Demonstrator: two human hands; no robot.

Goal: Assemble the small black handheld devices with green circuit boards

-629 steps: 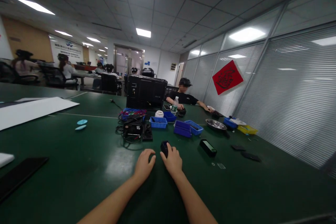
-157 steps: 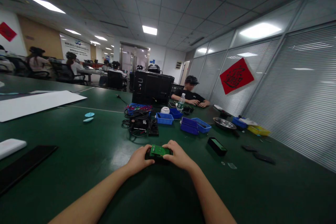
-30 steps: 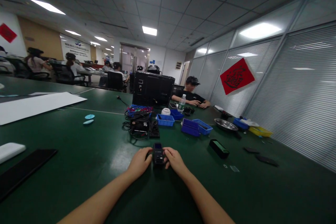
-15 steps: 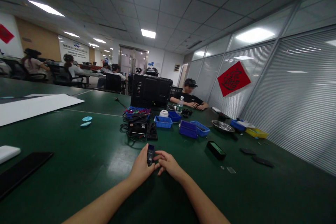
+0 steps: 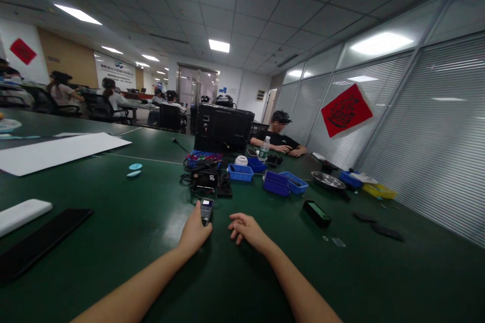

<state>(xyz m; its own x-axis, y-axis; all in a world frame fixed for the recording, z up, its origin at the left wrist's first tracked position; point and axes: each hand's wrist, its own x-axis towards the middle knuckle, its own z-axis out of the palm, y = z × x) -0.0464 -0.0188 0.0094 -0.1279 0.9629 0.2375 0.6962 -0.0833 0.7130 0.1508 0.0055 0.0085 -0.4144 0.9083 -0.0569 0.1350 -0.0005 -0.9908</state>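
My left hand (image 5: 195,232) is wrapped round a small dark handheld device (image 5: 206,211). A light patch like a lit screen shows at its top end; its exact kind is too small to tell. My right hand (image 5: 248,230) hovers above the green table (image 5: 159,275) to the right of the device, apart from it. Its fingers are loosely bent and spread, with nothing in them. Just beyond the device lie a black boxy unit (image 5: 203,179) with tangled cables and a black stand (image 5: 225,185).
Blue trays (image 5: 241,173), a baseball (image 5: 241,160), a water bottle (image 5: 264,150) and a large black screen (image 5: 224,128) stand ahead. On the right are a black-and-green box (image 5: 316,213) and a metal pan (image 5: 328,180). A person (image 5: 281,136) sits across the table. Leftward lies a black slab (image 5: 45,242).
My hands have moved apart. The right hand has left the device, and the left has shifted left with it, its lit patch now showing. The view has turned slightly left.
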